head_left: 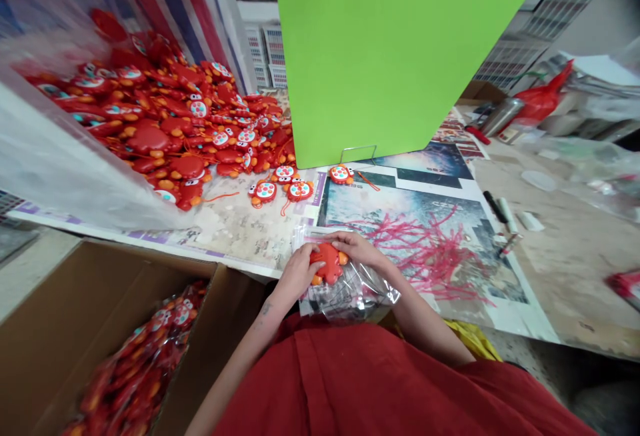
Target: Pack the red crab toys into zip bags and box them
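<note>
Grip: left hand (296, 275) and right hand (357, 251) both closed narrow on a crab toy (327, 263), red body, orange feet. Left fingers (303, 256) press its left edge; right fingers (334, 239) lie across the top. Toy sits at the mouth of a clear bag (350, 296), film bunched under and around both hands. How far the toy is inside: cannot tell. Hands and toy are over the near edge of a printed sheet (420, 276) on the bench, just in front of the person's red shirt (350, 383).

Just right of the right hand, a tangle of red cords (425, 249) lies on the sheet. Ahead, four loose crab toys (263, 191) in a rough row, each with an orange cord, the nearest well short of the hands. Behind them, a big pile of crab toys (165, 123), heaped on plastic sheeting (65, 156).

Lower left, a cardboard box (115, 303) holds bagged toys (145, 363). A green board (390, 43) stands upright on a wire stand (357, 154). Far right of the bench, pens (495, 206), a steel flask (503, 116), a red bag (545, 93). Back, stacked white crates (267, 56)
</note>
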`<state>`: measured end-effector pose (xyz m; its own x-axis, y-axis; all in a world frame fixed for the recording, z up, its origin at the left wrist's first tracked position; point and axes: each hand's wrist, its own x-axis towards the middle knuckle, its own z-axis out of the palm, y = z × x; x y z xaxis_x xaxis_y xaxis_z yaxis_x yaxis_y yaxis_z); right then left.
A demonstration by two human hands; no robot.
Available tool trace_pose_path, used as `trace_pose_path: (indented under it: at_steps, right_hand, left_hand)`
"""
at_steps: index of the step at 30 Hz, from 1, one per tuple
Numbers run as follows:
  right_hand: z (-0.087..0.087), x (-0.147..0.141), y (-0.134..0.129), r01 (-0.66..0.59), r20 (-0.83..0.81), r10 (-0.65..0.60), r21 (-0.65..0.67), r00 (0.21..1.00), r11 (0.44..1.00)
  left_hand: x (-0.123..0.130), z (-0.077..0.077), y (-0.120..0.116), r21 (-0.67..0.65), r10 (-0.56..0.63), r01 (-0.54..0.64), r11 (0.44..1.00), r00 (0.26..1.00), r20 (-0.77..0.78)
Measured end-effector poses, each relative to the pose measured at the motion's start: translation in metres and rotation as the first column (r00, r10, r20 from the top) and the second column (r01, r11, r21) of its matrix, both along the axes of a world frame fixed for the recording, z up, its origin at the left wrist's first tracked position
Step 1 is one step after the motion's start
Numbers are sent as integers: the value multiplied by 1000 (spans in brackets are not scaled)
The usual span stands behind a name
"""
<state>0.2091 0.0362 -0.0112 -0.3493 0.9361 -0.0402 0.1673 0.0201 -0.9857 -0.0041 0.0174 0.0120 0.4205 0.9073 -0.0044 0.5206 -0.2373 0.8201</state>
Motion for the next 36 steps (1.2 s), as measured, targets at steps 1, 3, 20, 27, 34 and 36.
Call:
trace_pose_path:
  at_steps: [1, 3, 20, 27, 34, 36]
  right_hand:
    - [-2, 0, -1, 6, 0, -6, -8, 1000, 1000]
    - [-7, 0, -2, 34, -23, -34, -39, 999, 999]
    - [0, 22, 9, 166, 379, -185, 83, 907, 983]
    - [14, 26, 11, 65, 412, -100, 97, 906, 993]
    - [10, 23, 11, 47, 266, -60, 54, 962, 997]
    - [10, 26, 11, 54, 271, -69, 63, 960, 997]
  left_hand:
    - [0, -4, 0, -46, 31, -29, 999, 998, 55]
    - [-1, -12, 1, -159, 94, -67, 985, 981, 170]
    - [8, -22, -2, -432, 314, -84, 898, 810, 495]
    - [15, -31, -3, -387, 342, -146, 910, 791, 507]
    - [19, -35, -6, -368, 358, -178, 913, 783, 509]
    - [20, -35, -7, -367, 358, -180, 913, 783, 508]
